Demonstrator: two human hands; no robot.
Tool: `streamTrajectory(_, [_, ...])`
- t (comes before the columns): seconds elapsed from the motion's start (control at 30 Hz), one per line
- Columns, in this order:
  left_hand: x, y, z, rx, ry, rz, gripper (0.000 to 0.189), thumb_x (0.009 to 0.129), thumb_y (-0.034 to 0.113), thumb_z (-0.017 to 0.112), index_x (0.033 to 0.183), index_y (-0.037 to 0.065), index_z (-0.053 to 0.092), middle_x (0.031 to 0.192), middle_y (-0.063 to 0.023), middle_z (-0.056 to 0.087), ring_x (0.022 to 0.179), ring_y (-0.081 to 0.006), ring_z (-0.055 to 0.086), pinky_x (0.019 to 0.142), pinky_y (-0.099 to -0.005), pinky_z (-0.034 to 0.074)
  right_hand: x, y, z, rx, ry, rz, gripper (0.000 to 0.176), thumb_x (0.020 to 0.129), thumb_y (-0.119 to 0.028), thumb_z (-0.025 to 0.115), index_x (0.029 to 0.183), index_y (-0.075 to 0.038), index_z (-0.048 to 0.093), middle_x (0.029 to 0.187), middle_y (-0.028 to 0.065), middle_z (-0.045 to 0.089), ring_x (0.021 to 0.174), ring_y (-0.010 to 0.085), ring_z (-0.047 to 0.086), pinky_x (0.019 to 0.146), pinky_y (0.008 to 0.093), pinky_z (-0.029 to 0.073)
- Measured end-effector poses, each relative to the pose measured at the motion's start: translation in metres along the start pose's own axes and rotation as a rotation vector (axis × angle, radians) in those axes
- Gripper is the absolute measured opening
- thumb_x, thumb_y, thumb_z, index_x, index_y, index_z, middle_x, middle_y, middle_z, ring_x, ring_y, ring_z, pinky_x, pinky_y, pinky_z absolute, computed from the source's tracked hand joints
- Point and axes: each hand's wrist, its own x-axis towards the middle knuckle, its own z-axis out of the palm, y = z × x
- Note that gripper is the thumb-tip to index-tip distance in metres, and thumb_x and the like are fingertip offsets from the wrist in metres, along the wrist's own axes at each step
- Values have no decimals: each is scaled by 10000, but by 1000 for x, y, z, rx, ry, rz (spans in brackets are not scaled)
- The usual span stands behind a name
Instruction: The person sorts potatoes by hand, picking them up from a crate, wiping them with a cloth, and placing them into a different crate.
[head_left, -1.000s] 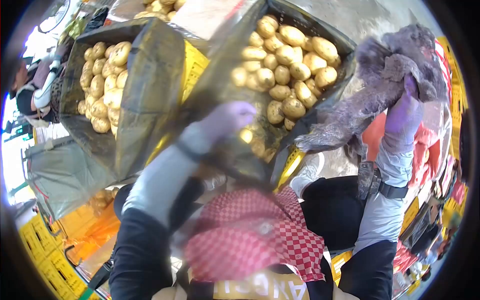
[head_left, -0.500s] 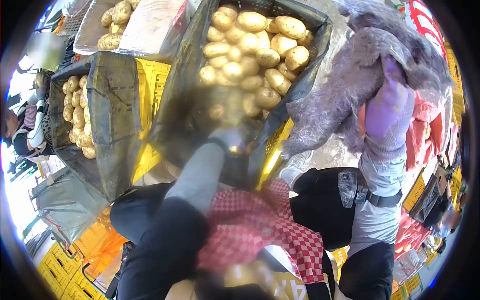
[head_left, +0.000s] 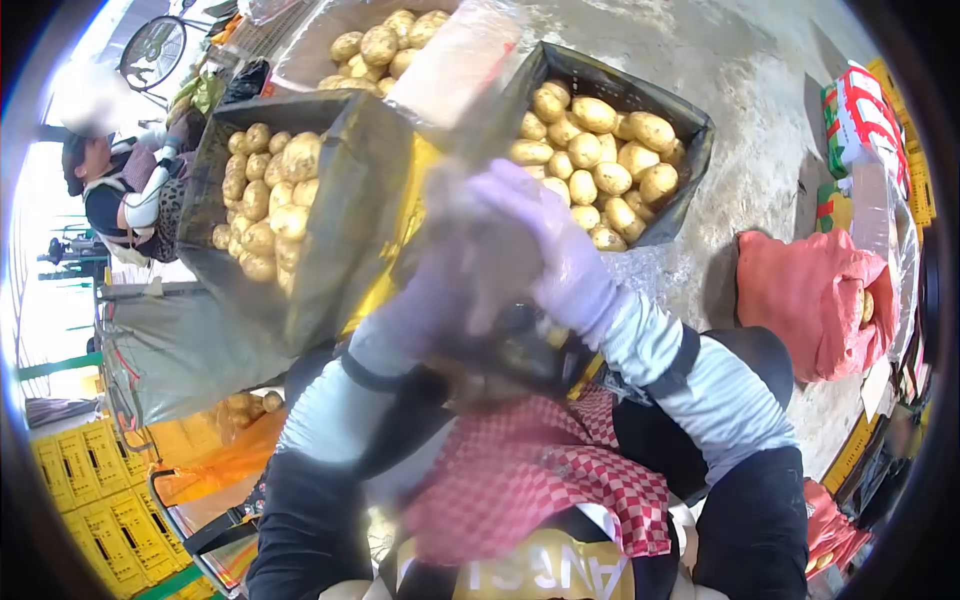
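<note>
OK, head view: bare floor point(head_left: 760, 130) gives open room right of the potato crate point(head_left: 692, 180); a second lined crate point(head_left: 365, 200) crowds the left. Left hand point(head_left: 425, 295) and right hand point(head_left: 560, 240) flank a blurred grey-brown item point(head_left: 500, 245); can't tell how closed either grip is or whether it holds it. Potatoes point(head_left: 585, 150) sit just beyond.

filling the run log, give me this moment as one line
left hand: blurred; right hand: beside left; grip: unclear; potatoes: in lined crate
</note>
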Motion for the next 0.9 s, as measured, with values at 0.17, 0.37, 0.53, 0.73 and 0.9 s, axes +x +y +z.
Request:
streamTrajectory(0.17, [-22,-10,-7,686,-32,16,761,815,198,735,1427,-9,332,1374,-164,452,1276,-271,451,1091,-378,362,-7,20,21,471,37,257,456,797,-285,661,1185,-50,610,1158,173,611,1108,334,577,986,403,456])
streamTrajectory(0.37, [-9,1,-21,230,231,194,887,725,141,804,1426,-45,293,1424,-238,399,1315,-354,424,1101,-409,356,0,80,5,654,-125,406,367,982,-232,515,1267,-1,514,1157,134,599,1061,263,607,916,373,520])
streamTrajectory(0.53, [-4,-14,-14,184,393,59,871,809,74,733,1499,0,208,1427,-206,412,1293,-329,471,1088,-400,391,5,8,9,763,110,560,315,981,-139,544,1262,4,550,1196,103,607,1070,191,598,912,306,515])
streamTrajectory(0.73, [-2,9,-13,-939,214,-408,807,883,-42,605,1537,88,151,1469,-116,376,1219,-237,536,986,-399,503,9,43,-3,971,131,512,296,971,-117,509,1233,1,584,1205,124,611,1097,213,603,972,338,489])
streamTrajectory(0.9, [-1,8,-21,-1009,216,-321,813,881,3,626,1538,87,154,1499,-120,343,1268,-233,496,1028,-424,470,33,33,-10,502,-90,302,402,964,-148,556,1323,14,480,1282,133,570,1134,249,597,964,365,512])
